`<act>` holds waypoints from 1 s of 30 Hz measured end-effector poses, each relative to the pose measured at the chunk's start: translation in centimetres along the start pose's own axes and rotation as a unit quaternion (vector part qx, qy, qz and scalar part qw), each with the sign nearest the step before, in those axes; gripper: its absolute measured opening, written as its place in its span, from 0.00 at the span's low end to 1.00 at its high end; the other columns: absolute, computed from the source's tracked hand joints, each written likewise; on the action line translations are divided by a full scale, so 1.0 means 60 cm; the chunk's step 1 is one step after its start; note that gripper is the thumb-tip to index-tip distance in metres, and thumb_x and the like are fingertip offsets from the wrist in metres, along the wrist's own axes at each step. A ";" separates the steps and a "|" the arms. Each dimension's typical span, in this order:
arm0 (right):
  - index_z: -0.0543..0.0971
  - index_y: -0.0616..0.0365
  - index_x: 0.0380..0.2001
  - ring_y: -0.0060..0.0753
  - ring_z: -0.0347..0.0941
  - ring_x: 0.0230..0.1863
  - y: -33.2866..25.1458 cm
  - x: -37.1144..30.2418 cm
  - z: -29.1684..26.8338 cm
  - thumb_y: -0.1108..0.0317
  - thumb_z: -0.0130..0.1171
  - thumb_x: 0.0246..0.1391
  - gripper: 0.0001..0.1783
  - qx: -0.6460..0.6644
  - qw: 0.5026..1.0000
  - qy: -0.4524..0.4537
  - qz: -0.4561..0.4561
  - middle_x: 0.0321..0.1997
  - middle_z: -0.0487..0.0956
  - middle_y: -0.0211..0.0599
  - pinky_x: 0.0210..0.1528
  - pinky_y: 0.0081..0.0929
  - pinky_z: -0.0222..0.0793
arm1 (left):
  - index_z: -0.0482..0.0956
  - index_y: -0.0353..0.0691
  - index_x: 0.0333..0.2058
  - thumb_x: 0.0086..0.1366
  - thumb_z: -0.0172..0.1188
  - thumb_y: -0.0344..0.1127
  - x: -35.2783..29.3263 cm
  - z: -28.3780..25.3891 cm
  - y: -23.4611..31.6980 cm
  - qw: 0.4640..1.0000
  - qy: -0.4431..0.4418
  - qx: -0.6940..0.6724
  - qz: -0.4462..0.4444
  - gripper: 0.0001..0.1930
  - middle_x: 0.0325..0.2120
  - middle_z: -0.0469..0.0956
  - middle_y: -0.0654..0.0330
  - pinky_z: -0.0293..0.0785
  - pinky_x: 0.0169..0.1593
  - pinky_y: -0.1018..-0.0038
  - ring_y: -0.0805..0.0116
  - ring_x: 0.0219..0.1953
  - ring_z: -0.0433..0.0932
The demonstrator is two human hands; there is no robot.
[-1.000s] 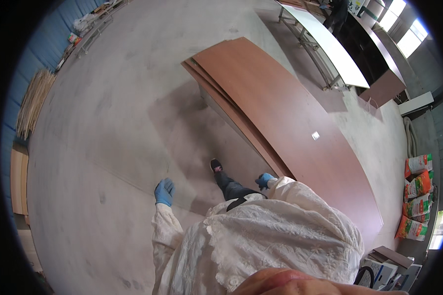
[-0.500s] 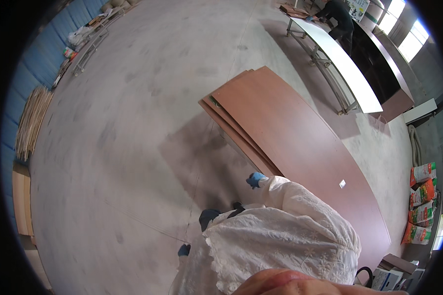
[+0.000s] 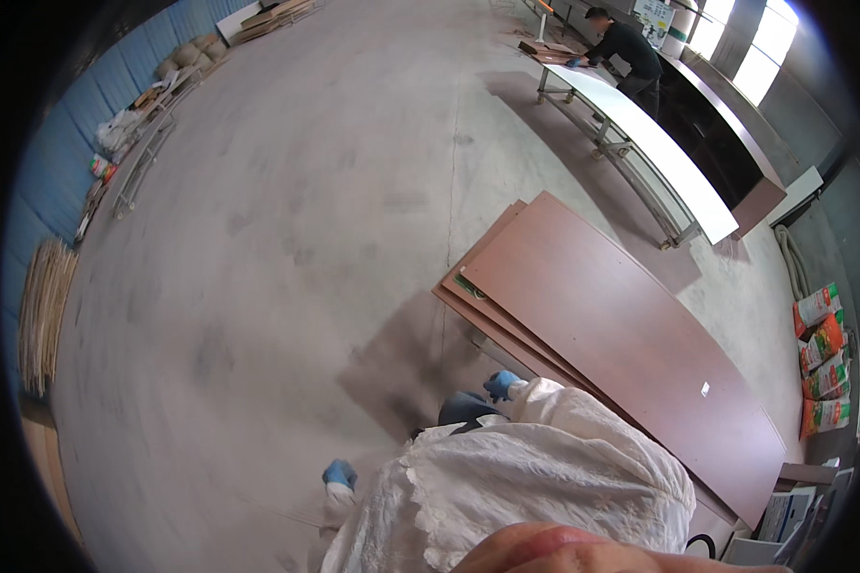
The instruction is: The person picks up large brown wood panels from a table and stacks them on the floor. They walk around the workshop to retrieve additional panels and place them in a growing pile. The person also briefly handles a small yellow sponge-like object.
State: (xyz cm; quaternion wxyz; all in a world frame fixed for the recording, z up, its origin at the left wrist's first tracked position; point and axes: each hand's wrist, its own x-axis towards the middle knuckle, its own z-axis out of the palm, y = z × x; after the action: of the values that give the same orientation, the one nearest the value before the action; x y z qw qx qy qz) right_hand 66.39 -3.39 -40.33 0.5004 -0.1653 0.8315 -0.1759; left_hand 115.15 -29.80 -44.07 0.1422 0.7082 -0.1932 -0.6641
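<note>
My right hand (image 3: 501, 385), in a blue glove, is beside the left long edge of a stack of reddish-brown boards (image 3: 610, 320). Its fingers are loosely bent and a little apart, and nothing shows in them. I cannot make out a clear gap between the hand and the lower boards. Out to the left, over the bare concrete floor, is my left hand (image 3: 338, 474), gloved in blue too. Its fingers are too indistinct to read, and no object shows in it. The top board lies slightly askew on those beneath and bears a small white label (image 3: 705, 389).
Beyond the boards a white panel (image 3: 640, 143) rests on a wheeled metal stand, where a person in dark clothes (image 3: 631, 59) bends over. Colourful filled bags (image 3: 822, 358) are piled at the right wall. Thin wooden strips (image 3: 46, 315) lean by the blue left wall.
The view has shifted, so the board stack sits lower in it. My left hand has come forward and further into sight. My right hand stays alongside the boards.
</note>
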 end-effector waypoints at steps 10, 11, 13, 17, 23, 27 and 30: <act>0.85 0.56 0.34 0.35 0.81 0.30 -0.150 0.258 -0.043 0.51 0.63 0.53 0.18 -0.019 0.991 0.051 0.121 0.31 0.84 0.37 0.36 0.36 0.76 | 0.78 0.43 0.46 0.64 0.55 0.48 0.179 0.327 0.543 0.986 -0.117 0.037 0.116 0.19 0.43 0.80 0.59 0.74 0.48 0.63 0.63 0.43 0.78; 0.85 0.56 0.33 0.34 0.81 0.31 -0.178 0.293 -0.056 0.51 0.63 0.53 0.18 -0.027 0.993 0.051 0.106 0.31 0.84 0.37 0.38 0.36 0.76 | 0.79 0.43 0.46 0.64 0.54 0.47 0.199 0.347 0.565 0.986 -0.129 0.016 0.103 0.18 0.42 0.80 0.58 0.74 0.46 0.64 0.63 0.42 0.78; 0.85 0.57 0.32 0.34 0.82 0.32 -0.260 0.374 -0.102 0.51 0.63 0.53 0.18 -0.041 0.995 0.058 0.072 0.31 0.84 0.37 0.40 0.35 0.75 | 0.80 0.43 0.43 0.65 0.54 0.44 0.235 0.371 0.604 0.991 -0.106 0.019 0.077 0.14 0.39 0.81 0.59 0.75 0.41 0.64 0.63 0.38 0.78; 0.84 0.57 0.29 0.34 0.82 0.32 -0.474 0.531 -0.223 0.52 0.60 0.53 0.18 -0.135 0.990 -0.023 0.038 0.31 0.84 0.38 0.39 0.35 0.75 | 0.80 0.43 0.34 0.63 0.56 0.43 0.301 0.358 0.672 0.925 -0.191 0.268 0.188 0.11 0.33 0.81 0.58 0.72 0.34 0.63 0.59 0.33 0.77; 0.82 0.58 0.31 0.33 0.82 0.28 -0.825 0.690 -0.394 0.53 0.55 0.53 0.18 0.078 0.991 0.063 -0.086 0.24 0.83 0.36 0.34 0.32 0.74 | 0.80 0.43 0.30 0.62 0.56 0.42 0.385 0.399 0.797 0.906 -0.122 0.384 0.131 0.10 0.29 0.80 0.58 0.71 0.30 0.62 0.58 0.30 0.77; 0.81 0.59 0.36 0.33 0.82 0.29 -0.948 0.781 -0.470 0.54 0.54 0.54 0.19 0.143 0.979 0.079 -0.122 0.27 0.83 0.37 0.37 0.32 0.75 | 0.81 0.45 0.29 0.61 0.56 0.42 0.469 0.498 0.917 0.902 -0.111 0.403 0.108 0.09 0.28 0.80 0.60 0.71 0.29 0.62 0.60 0.28 0.77; 0.82 0.61 0.34 0.31 0.82 0.28 -0.971 0.847 -0.514 0.56 0.55 0.55 0.18 0.092 0.988 0.089 -0.091 0.28 0.83 0.37 0.34 0.31 0.76 | 0.81 0.46 0.28 0.61 0.56 0.42 0.547 0.586 1.043 0.890 -0.114 0.428 0.113 0.09 0.27 0.80 0.60 0.72 0.29 0.62 0.61 0.27 0.77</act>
State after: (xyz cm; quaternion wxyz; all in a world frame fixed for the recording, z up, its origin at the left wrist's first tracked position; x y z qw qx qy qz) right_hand 22.12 -73.86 -39.50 0.4194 -0.1774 0.8342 -0.3110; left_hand 76.28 -98.41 -47.17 -0.1238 0.5935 -0.5519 -0.5726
